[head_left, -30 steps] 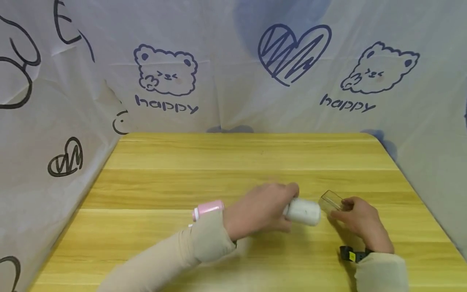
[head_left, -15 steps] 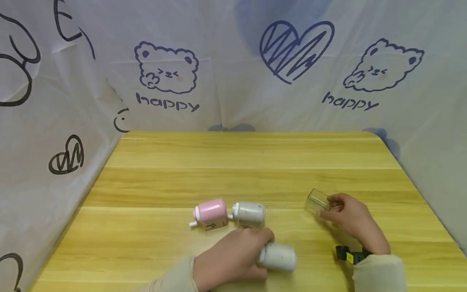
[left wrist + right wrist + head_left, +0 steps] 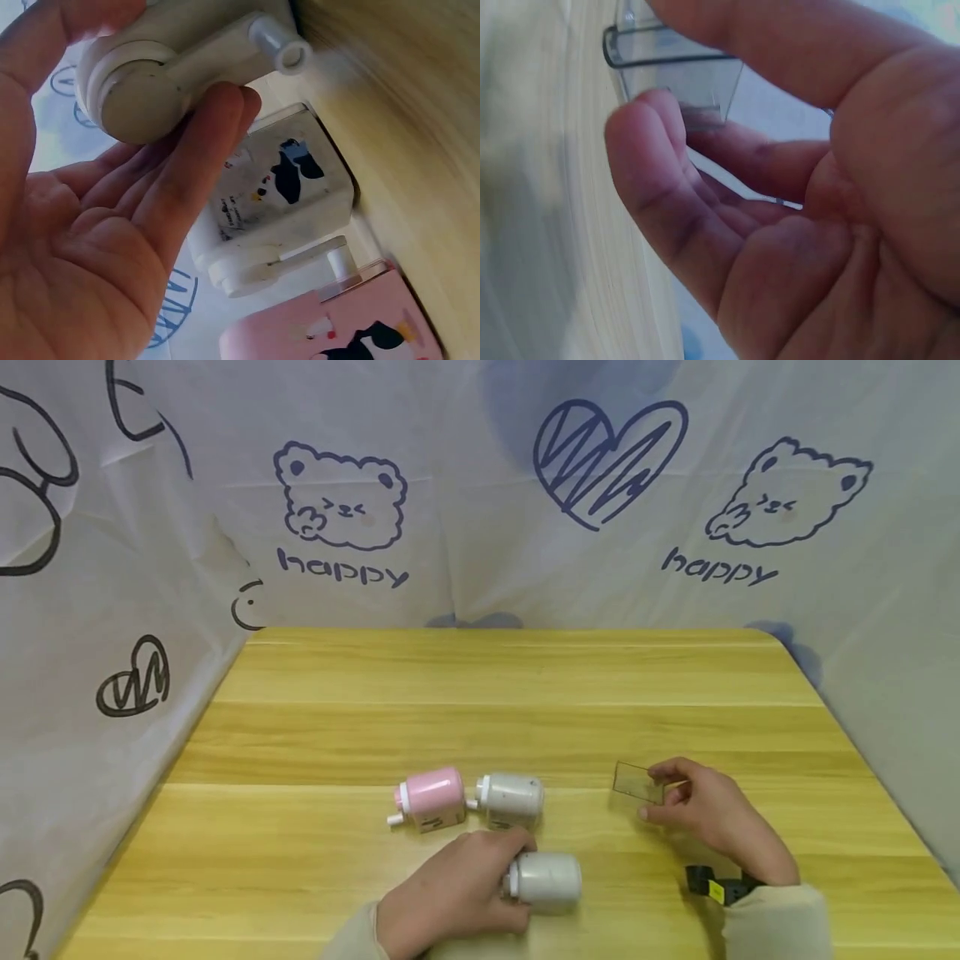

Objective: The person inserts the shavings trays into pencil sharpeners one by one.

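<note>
My left hand (image 3: 453,883) grips a white hand-crank pencil sharpener (image 3: 551,878) by its crank end, low over the front middle of the table. The left wrist view shows its round hub and crank handle (image 3: 232,51) between thumb and fingers. Just behind lies a second white sharpener (image 3: 513,800) with a penguin picture, and left of that a pink sharpener (image 3: 433,797). Over at the right, my right hand (image 3: 708,806) pinches a small clear plastic box (image 3: 636,782) with thumb and fingertips. Up close, the box (image 3: 679,79) shows a dark rim line.
The wooden table (image 3: 337,668) has a rounded far edge. White cloth (image 3: 480,485) with bear and heart drawings hangs behind it and along both sides. A black strap with a yellow tag (image 3: 717,892) is on the right wrist.
My left hand has brought the white sharpener left and toward the front edge, away from the clear box, uncovering the other two sharpeners. The right hand has shifted slightly left and turned the box.
</note>
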Tool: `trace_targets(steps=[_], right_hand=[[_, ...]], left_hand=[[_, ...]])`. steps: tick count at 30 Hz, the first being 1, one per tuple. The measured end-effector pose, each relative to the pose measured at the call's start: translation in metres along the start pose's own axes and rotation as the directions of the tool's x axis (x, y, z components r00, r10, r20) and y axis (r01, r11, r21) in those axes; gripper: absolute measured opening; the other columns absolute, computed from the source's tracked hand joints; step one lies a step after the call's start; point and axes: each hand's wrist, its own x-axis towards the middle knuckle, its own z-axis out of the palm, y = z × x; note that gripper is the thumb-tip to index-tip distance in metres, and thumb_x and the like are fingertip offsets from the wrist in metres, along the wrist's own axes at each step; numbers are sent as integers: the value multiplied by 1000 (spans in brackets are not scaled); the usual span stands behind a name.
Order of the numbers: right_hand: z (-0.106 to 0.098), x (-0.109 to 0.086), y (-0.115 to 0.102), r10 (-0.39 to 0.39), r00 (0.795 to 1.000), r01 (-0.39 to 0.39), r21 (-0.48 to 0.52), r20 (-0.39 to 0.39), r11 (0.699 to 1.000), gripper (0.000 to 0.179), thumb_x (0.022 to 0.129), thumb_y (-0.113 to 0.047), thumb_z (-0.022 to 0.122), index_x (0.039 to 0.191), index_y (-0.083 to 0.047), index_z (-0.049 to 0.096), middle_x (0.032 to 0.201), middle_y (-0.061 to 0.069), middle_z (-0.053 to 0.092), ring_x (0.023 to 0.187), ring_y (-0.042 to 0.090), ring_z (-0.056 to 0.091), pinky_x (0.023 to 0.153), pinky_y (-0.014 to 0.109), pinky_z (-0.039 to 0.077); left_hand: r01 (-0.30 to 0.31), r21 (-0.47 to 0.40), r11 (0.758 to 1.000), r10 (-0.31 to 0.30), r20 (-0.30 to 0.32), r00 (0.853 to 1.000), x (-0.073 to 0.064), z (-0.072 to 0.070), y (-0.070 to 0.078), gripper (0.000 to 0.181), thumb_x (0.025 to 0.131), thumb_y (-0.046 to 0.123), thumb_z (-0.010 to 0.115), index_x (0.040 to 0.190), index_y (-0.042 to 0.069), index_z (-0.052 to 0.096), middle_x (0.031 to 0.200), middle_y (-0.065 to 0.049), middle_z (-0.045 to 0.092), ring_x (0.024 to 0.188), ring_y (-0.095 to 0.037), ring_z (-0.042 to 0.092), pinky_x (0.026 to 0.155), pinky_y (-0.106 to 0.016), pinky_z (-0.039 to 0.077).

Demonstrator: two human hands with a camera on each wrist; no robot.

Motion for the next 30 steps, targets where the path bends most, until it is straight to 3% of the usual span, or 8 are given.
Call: trace_targets(steps=[4, 9, 13, 20, 25, 30], right_hand=[[3, 2, -1, -50, 999, 50, -7, 9, 999, 67, 88, -36, 83, 137, 2, 57, 123, 14, 65, 93, 19, 63, 73, 37, 52], [5, 2, -2, -53, 999, 53, -11, 12, 999, 66, 88, -37, 83, 137, 1, 58, 121, 12, 65, 92, 18, 63, 72, 36, 51], [5, 1, -2, -47, 999, 47, -15, 18, 999, 66, 89, -39, 83, 137, 0, 58, 120, 11, 65, 91, 17, 63, 72, 36, 52], [3, 1, -1, -53, 999, 53, -9, 8, 999, 66, 89, -37, 82, 138, 0, 57, 120, 11, 65, 93, 19, 63, 72, 36, 52], [5, 2, -3, -81, 997, 81, -18, 12, 997, 66, 89, -34, 83, 137, 2, 58, 117, 11, 65, 90, 17, 63, 70, 36, 51], [11, 4, -9, -136, 990, 136, 8, 30, 991, 63, 86, -28, 86, 136, 2, 60, 119, 11, 66, 86, 17, 61, 68, 32, 51]], left_hand=[[-3, -7, 1000, 2, -21, 1000, 1, 1, -2, 44, 67, 11, 82, 107, 13, 64, 82, 13, 57, 66, -1, 50, 62, -13, 42], [7, 69, 998, 0, -94, 996, 2, 2, -3, 47, 70, 9, 81, 114, 8, 65, 84, 6, 64, 67, -2, 51, 63, -17, 45], [21, 117, 993, 1, -180, 984, 4, 4, -7, 43, 70, 11, 80, 109, 10, 64, 83, 5, 62, 67, -4, 51, 61, -19, 45], [57, 82, 995, -33, -268, 963, 6, 6, -14, 37, 70, 7, 76, 105, 9, 63, 82, 4, 62, 66, -6, 51, 59, -20, 46], [111, 64, 992, -88, -296, 951, 7, 4, -19, 40, 72, 7, 77, 110, 7, 66, 85, 1, 66, 70, -8, 56, 62, -24, 50], [134, 2, 991, -128, -271, 954, 7, 0, -24, 38, 73, 8, 78, 109, 9, 67, 84, 2, 67, 69, -10, 58, 62, -23, 50]])
